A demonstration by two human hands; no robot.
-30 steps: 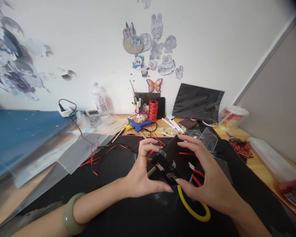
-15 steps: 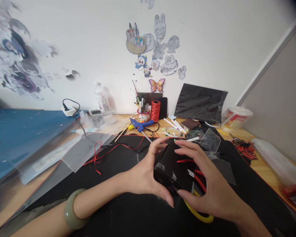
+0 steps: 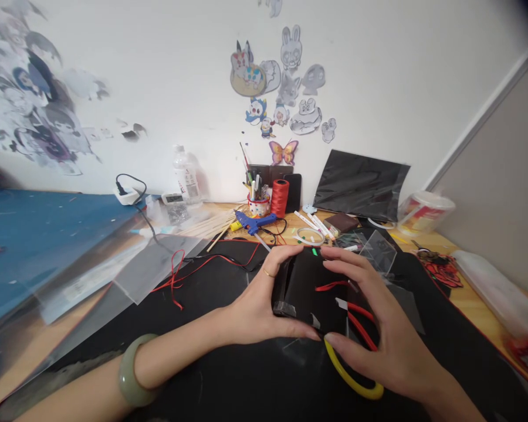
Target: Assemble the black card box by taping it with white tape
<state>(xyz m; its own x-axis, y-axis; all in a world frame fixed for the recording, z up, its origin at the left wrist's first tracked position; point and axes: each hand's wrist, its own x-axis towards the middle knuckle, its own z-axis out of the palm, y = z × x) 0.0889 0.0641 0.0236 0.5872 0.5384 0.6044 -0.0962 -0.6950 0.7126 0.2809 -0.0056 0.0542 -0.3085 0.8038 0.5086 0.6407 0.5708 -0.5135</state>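
Note:
Between my two hands is a small black box-like piece (image 3: 305,302) with bits of clear tape along its near edge; where its right side ends against the black mat is hard to tell. My left hand (image 3: 257,305) curves round the left side, index finger at the far edge and thumb along the near edge. My right hand (image 3: 374,310) spans the right side, fingertips at the far edge and thumb tip at the near corner. A tool with red and yellow handles (image 3: 356,387) lies beneath my right hand, partly hidden. A short red strip (image 3: 332,286) shows near the piece.
Clear plastic sheets (image 3: 158,266) and a red cord (image 3: 211,266) lie left on the black mat (image 3: 229,375). Behind are a blue glue gun (image 3: 255,221), a red thread spool (image 3: 280,198), a pen cup (image 3: 259,205) and white markers (image 3: 321,224). A tub (image 3: 426,214) stands right.
My hands have closed in on the black piece, and my left thumb has moved up to its near edge. The piece has tipped so more of its dark face shows.

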